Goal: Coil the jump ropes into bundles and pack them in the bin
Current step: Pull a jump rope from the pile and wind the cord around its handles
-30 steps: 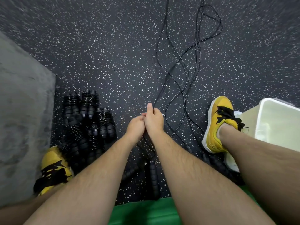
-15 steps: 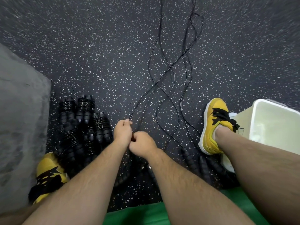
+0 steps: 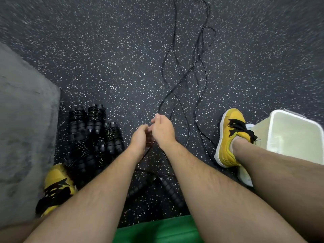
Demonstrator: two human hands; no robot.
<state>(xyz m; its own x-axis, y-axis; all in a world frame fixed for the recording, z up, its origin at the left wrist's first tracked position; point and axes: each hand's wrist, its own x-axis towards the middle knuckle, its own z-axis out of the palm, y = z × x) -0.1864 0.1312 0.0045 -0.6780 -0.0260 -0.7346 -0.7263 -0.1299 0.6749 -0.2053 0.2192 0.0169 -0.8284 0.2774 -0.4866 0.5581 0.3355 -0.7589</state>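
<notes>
Thin black jump rope cords [image 3: 182, 79] trail in loose waves over the speckled floor ahead of me. My right hand [image 3: 162, 130] pinches one cord at its fingertips, the strand running up and away from it. My left hand [image 3: 140, 139] sits close beside it with fingers curled round loops of the same cord. Two black ribbed handles [image 3: 168, 188] lie on the floor below my forearms. A pile of coiled rope bundles [image 3: 93, 132] rests at the left. The pale translucent bin [image 3: 296, 137] stands at the right edge.
My yellow shoes with black laces sit at lower left [image 3: 56, 186] and at right [image 3: 231, 137], the right one against the bin. A grey mat [image 3: 22, 123] covers the left side. A green surface [image 3: 157, 230] lies under me.
My right hand has risen and moved forward along the cord, from below my left hand to above it. The loose cords have been drawn closer to me.
</notes>
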